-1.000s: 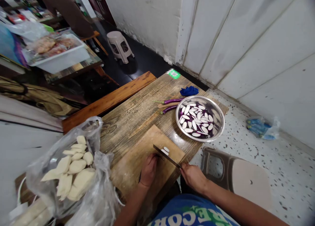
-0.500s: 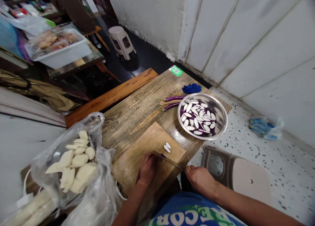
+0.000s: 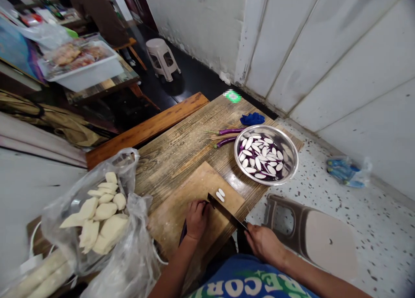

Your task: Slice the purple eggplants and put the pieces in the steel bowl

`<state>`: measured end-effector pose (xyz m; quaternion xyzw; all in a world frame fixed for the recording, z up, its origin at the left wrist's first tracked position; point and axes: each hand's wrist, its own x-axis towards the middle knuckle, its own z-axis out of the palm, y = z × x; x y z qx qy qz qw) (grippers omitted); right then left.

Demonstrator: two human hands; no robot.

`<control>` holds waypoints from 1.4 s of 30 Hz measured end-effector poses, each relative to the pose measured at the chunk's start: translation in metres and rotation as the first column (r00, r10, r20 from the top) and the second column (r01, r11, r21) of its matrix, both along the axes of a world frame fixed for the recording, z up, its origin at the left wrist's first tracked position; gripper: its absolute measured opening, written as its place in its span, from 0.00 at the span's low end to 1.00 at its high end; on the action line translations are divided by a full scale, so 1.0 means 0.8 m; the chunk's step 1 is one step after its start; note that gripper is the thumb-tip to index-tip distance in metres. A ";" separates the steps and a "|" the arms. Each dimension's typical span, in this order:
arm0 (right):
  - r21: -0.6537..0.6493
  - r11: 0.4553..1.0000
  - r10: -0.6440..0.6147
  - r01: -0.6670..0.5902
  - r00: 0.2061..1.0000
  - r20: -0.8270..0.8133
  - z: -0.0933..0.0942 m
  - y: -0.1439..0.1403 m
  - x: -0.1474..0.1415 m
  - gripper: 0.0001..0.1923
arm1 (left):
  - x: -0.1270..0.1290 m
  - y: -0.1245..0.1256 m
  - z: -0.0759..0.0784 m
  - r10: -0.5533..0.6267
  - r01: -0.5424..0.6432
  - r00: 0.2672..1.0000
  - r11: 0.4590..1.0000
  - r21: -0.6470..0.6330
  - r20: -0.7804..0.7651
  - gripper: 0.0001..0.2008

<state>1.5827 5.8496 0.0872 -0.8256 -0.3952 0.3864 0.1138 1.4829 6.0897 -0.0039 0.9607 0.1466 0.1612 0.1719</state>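
Observation:
On a wooden cutting board [image 3: 175, 203], my left hand [image 3: 196, 220] is closed around a purple eggplant [image 3: 183, 232], most of which it hides. My right hand [image 3: 264, 244] grips a knife [image 3: 227, 212] by its handle, with the blade reaching left to the eggplant's end, close to my left fingertips. Two white oval eggplant slices [image 3: 220, 195] lie on the board just beyond the blade. A metal bowl [image 3: 294, 168] at the table's right edge holds many purple-skinned slices.
Two whole eggplants [image 3: 231, 132], thin sticks and a blue cloth-like item [image 3: 253, 118] lie by the bowl. On the left is a plastic bag [image 3: 129, 159] with pale peeled chunks. A plastic stool [image 3: 330, 237] stands at right, a wooden bench [image 3: 149, 131] behind the table.
The knife blade has shifted slightly to the right and turned, its dark side now showing. My left hand has moved slightly right, still on the eggplant.

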 end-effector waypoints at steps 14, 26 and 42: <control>0.023 1.000 0.006 -0.007 0.999 0.032 0.006 0.001 -0.005 0.17 | -0.005 0.008 -0.008 -0.031 0.026 0.999 0.993 -0.118 -0.036 0.07; -0.028 0.999 -0.037 0.036 0.999 -0.038 0.003 0.002 -0.013 0.18 | -0.001 0.001 0.004 -0.024 0.024 1.000 0.998 -0.059 0.006 0.06; 0.180 0.971 -0.156 0.155 0.988 -0.006 0.007 -0.017 0.008 0.18 | 0.009 0.019 0.023 -0.044 0.043 0.999 0.998 -0.047 -0.028 0.08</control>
